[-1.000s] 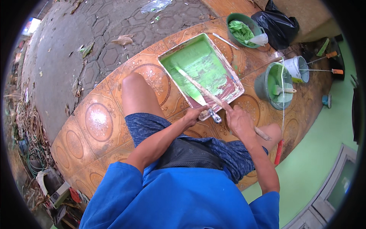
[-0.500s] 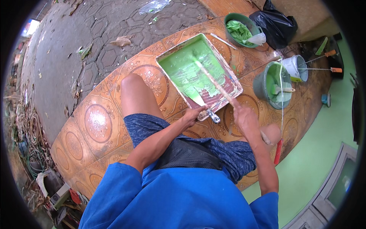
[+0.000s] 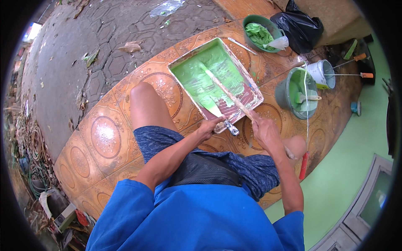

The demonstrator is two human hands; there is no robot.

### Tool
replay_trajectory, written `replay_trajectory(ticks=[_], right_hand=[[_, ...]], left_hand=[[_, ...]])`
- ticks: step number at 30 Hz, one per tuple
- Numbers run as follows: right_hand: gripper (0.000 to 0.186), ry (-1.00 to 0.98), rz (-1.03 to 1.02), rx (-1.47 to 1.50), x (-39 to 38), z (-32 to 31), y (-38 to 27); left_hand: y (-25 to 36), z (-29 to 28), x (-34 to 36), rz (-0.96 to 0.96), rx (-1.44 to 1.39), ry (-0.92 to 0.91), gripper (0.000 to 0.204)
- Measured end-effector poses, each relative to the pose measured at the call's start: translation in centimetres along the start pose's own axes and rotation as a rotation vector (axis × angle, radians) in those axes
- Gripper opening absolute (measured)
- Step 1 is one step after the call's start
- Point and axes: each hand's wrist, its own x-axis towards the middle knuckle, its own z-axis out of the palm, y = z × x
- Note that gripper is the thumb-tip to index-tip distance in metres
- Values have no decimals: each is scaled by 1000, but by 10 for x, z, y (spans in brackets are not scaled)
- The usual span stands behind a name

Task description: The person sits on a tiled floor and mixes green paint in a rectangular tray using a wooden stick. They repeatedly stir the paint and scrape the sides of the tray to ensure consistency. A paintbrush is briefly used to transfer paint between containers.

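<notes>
A paint tray (image 3: 183, 88) with a paint-crusted white rim lies before me, wet green paint spread over its bottom and a reddish part bare at the near right. My right hand (image 3: 267, 133) is closed round a long wooden stick (image 3: 228, 93), whose far end rests in the paint. My left hand (image 3: 208, 128) is closed on the tray's near left edge, its fingers partly hidden. Beside those fingers, a flat paint-covered tool (image 3: 231, 128) with a shiny silvery handle end lies over the near rim. Whether my left hand also grips this tool, I cannot make out.
Right of the tray stands a grey bucket (image 3: 283, 93) of green paint with a brush (image 3: 307, 98); a roller frame with a red handle (image 3: 304, 165) leans there. Behind are a white bucket (image 3: 321, 75), a green basin (image 3: 250, 41) and a black bag (image 3: 298, 25). A green wall (image 3: 335, 171) borders the right.
My right hand has moved slightly left and nearer me, and the stick's far end has shifted left through the paint. My left hand stays at the tray's edge.
</notes>
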Motion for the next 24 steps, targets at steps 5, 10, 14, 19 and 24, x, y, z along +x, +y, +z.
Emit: replay_trajectory(ticks=[5,10,14,19,24], right_hand=[[40,100,57,-43,11,-3,16],[37,40,71,17,7,0,10],[38,42,27,110,3,-1,2],[37,98,164,18,17,-14,9],[37,39,152,-1,16,-11,11]], left_hand=[[-1,-1,2,-35,-27,-10,36],[-1,-2,3,-74,-34,-20,33],[-4,-5,6,-51,-18,-22,34],[-2,-3,6,-63,-13,-38,37],[-7,-8,13,-58,19,17,38]])
